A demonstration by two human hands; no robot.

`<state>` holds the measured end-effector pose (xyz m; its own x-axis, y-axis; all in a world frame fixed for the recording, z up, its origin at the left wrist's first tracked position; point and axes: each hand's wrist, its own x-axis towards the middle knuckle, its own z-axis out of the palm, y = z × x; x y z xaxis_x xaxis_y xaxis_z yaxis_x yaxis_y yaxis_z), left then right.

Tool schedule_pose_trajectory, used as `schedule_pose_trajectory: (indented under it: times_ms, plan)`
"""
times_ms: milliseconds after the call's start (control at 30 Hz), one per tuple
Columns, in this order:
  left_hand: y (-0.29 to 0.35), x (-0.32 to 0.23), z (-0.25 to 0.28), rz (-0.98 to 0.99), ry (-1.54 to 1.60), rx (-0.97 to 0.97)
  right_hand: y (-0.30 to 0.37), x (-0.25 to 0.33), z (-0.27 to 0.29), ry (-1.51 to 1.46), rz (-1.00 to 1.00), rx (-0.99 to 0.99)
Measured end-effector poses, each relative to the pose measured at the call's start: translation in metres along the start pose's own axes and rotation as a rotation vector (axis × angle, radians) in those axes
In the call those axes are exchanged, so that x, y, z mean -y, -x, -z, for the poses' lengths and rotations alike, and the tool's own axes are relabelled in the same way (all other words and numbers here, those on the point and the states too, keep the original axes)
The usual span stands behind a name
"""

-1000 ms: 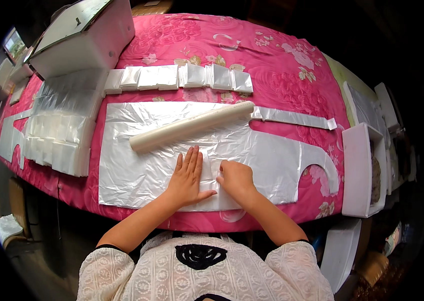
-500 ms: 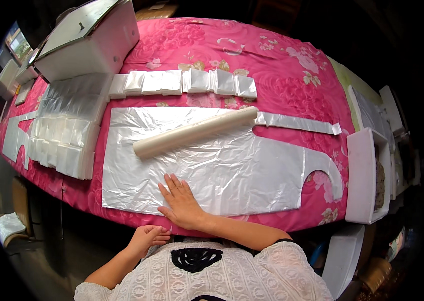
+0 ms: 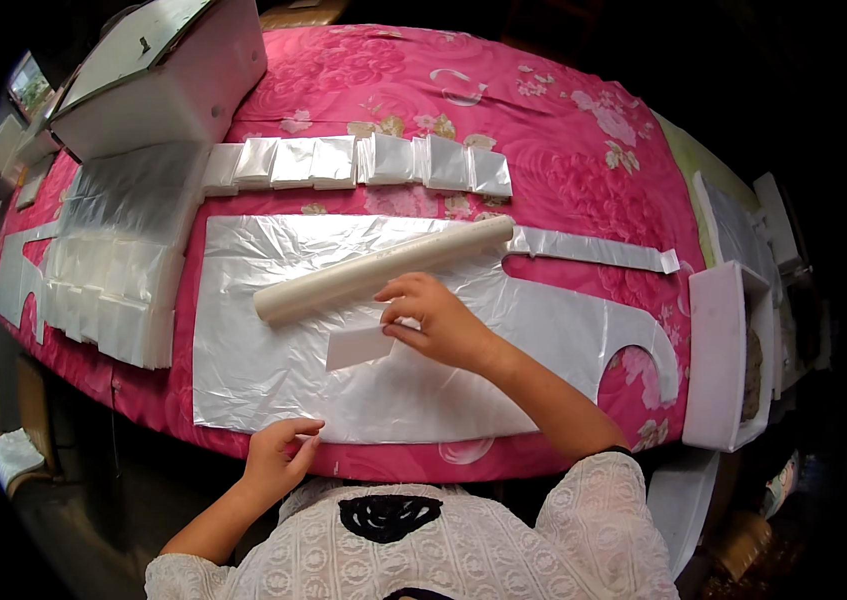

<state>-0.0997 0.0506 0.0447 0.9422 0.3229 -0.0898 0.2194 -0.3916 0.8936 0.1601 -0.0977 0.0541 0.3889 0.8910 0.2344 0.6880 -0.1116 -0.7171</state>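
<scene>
My right hand (image 3: 433,325) is above the plastic sheet, pinching one corner of a small flat white card (image 3: 358,347) between thumb and fingers. The shiny, whitish plastic sheet (image 3: 273,385) lies spread on the table, with a long strap at its upper right and a curved, hooked piece at its lower right. A thick cream-coloured tube (image 3: 383,268) rests slantwise on it, beyond my right hand. Near the sheet's front edge, my left hand (image 3: 281,458) is held with thumb and fingers apart, holding nothing.
A pink flowered cloth (image 3: 543,130) covers the table. Small folded plastic packets (image 3: 333,160) stand in a row behind the sheet. More folded plastic (image 3: 113,270) is stacked at the left, beside a large white box (image 3: 163,100). A white foam box (image 3: 728,355) stands at the right.
My right hand has risen from lying flat on the plastic sheet, moved right and away from me, and now holds the white card. My left hand has moved forward and its fingers have opened.
</scene>
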Motion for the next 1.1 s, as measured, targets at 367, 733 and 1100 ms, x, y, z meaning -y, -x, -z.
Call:
schedule_pose_trajectory:
  times_ms: [367,733,1100]
  plan:
    - [-0.006,-0.003,-0.006,-0.029,0.055,0.222,-0.032,-0.226,0.128,-0.042,-0.919,-0.605]
    - [-0.013,-0.002,-0.008,-0.063,0.049,0.217,-0.010,-0.090,0.072,0.357,0.017,-0.094]
    - [-0.062,-0.035,-0.056,-0.420,-0.332,0.252,0.129,0.050,-0.012,0.363,-0.640,0.006]
